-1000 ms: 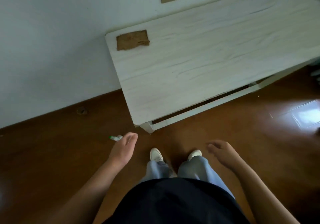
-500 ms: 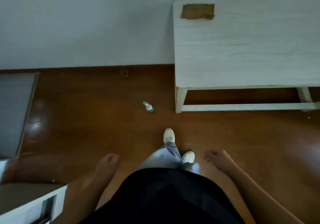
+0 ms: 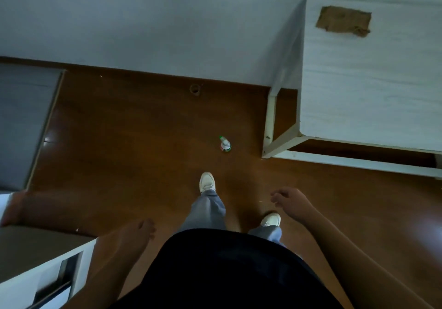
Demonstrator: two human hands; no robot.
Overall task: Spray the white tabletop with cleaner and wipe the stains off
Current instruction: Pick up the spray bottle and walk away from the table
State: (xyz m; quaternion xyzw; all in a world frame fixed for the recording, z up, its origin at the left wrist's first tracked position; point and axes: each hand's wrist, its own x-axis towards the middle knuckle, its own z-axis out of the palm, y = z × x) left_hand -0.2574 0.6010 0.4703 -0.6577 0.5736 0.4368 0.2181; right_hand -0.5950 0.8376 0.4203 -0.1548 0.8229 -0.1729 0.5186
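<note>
The brown wooden floor (image 3: pixel 134 141) takes most of the view, and a pale wall (image 3: pixel 143 21) closes it at the far side. At the right stands the white bench (image 3: pixel 373 88), with one short side against the wall and its near left leg on the floor. The top of the bench is bare except for a brown cloth (image 3: pixel 343 21), which lies flat near the far left corner.

At the left edge there is a dark grey panel (image 3: pixel 21 122), and below it a part of a white cabinet (image 3: pixel 28 280).

The person stands on the floor in a dark top and grey trousers. The left shoe (image 3: pixel 207 182) is placed ahead of the right shoe (image 3: pixel 271 219).

The left hand (image 3: pixel 137 233) hangs beside the body; it is blurred, its fingers look rather straight and close together, and it holds nothing. The right hand (image 3: pixel 290 203) is raised a little more forward, with fingers loosely curled and also holding nothing. Both hands are well apart from the bench.

The cleaner bottle (image 3: pixel 225 144), small with a green cap, stands on the floor. It is just ahead of the left shoe and near the bench leg, to the left of it, not touching it.
</note>
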